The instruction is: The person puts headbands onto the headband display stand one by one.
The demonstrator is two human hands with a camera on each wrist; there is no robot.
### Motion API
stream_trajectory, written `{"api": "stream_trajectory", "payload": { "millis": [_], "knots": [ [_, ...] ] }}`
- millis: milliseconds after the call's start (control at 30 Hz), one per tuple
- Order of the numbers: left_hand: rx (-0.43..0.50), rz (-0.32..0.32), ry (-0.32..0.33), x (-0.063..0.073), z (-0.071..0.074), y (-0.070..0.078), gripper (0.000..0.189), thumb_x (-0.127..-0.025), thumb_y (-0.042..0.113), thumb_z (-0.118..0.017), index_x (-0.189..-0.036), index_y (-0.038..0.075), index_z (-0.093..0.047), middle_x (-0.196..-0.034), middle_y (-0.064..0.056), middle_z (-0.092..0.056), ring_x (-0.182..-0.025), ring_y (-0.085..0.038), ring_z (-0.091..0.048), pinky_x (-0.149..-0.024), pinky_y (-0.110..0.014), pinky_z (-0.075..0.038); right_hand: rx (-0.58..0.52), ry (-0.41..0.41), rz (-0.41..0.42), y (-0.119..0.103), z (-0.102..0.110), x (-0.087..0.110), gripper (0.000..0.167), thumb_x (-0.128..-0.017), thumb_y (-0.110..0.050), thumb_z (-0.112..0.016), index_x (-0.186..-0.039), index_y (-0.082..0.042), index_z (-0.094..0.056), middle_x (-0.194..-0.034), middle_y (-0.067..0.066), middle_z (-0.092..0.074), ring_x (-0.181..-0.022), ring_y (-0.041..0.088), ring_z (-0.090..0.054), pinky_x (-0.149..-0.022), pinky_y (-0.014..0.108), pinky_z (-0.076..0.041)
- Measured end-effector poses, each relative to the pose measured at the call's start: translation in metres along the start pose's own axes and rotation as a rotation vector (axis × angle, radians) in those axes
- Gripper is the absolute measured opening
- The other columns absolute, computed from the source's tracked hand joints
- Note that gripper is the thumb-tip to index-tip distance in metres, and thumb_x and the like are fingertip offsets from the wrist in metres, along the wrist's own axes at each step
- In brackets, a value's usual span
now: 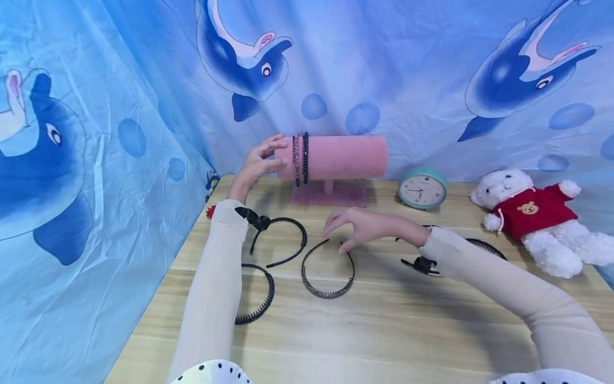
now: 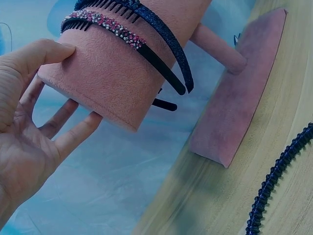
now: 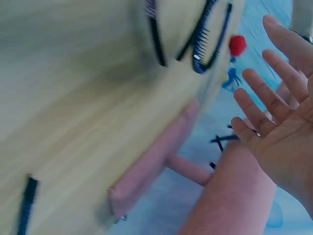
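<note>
My left hand holds the left end of a pink roll-shaped headband stand; in the left wrist view the thumb lies on the roll and the fingers meet its end rim. Two headbands hang on the roll side by side: one with pink and silver stones, and a glittery dark blue one. With fingers spread and nothing in it, my right hand hovers over the table, near the upper ends of a thin headband with a sparkly band.
Two dark toothed headbands lie at the left, an upper one and a lower one. Another dark headband is partly hidden behind the right sleeve. A teal alarm clock and a white teddy bear in red occupy the back right.
</note>
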State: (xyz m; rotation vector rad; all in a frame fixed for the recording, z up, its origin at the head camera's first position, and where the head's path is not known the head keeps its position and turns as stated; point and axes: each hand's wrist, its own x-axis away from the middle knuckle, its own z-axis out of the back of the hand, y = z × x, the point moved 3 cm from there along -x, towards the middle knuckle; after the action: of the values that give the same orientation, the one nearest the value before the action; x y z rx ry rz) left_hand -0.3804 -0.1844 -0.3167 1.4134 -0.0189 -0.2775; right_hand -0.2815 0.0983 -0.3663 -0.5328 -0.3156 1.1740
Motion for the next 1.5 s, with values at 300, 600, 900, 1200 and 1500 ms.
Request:
{"api": "stream_trajectory", "payload": {
  "millis": [300,600,900,1200,1500],
  "knots": [
    [-0.012,-0.002,-0.003,0.000,0.003,0.000,0.049,-0.088,-0.004,-0.071,-0.136,0.005,-0.062,-0.166,0.009,-0.034,-0.144,-0.026,-0.044,-0.098,-0.033,-0.059,0.038,-0.026,0.057,-0.004,-0.030,0.022,0.044,-0.077,-0.016,-0.088,-0.118,-0.011,-0.076,-0.119,0.006,-0.070,-0.116,0.023,-0.056,-0.101,0.039,-0.050],
    [-0.030,0.012,-0.003,0.001,0.002,0.000,0.050,-0.088,-0.003,-0.071,-0.136,0.005,-0.062,-0.164,0.013,-0.036,-0.145,-0.025,-0.043,-0.103,-0.037,-0.057,0.088,-0.033,0.071,-0.008,-0.052,0.035,0.033,-0.076,-0.017,-0.089,-0.108,-0.018,-0.081,-0.113,-0.003,-0.071,-0.111,0.016,-0.050,-0.097,0.031,-0.049],
    [-0.020,-0.009,-0.002,0.001,-0.001,0.000,0.048,-0.088,-0.004,-0.071,-0.135,0.003,-0.062,-0.165,0.010,-0.036,-0.145,-0.026,-0.043,-0.098,-0.032,-0.059,0.098,-0.052,0.080,-0.006,-0.068,0.040,0.027,-0.078,-0.022,-0.087,-0.104,-0.022,-0.081,-0.110,-0.007,-0.070,-0.113,0.012,-0.052,-0.106,0.035,-0.048],
    [-0.004,-0.015,0.003,0.001,0.000,-0.002,0.049,-0.088,-0.004,-0.071,-0.136,0.003,-0.061,-0.166,0.007,-0.034,-0.146,-0.027,-0.042,-0.108,-0.040,-0.054,0.122,-0.063,0.045,-0.008,-0.077,0.038,0.026,-0.075,-0.020,-0.089,-0.100,-0.021,-0.082,-0.103,-0.007,-0.069,-0.106,0.009,-0.052,-0.109,0.038,-0.049],
    [0.011,0.001,0.001,0.000,0.002,-0.003,0.049,-0.089,-0.005,-0.071,-0.136,0.002,-0.061,-0.165,0.010,-0.035,-0.144,-0.027,-0.044,-0.092,-0.027,-0.061,0.092,-0.053,0.060,-0.009,-0.078,0.033,0.018,-0.078,-0.010,-0.085,-0.095,-0.018,-0.082,-0.100,-0.005,-0.070,-0.101,0.007,-0.056,-0.092,0.022,-0.052]
  ]
}}
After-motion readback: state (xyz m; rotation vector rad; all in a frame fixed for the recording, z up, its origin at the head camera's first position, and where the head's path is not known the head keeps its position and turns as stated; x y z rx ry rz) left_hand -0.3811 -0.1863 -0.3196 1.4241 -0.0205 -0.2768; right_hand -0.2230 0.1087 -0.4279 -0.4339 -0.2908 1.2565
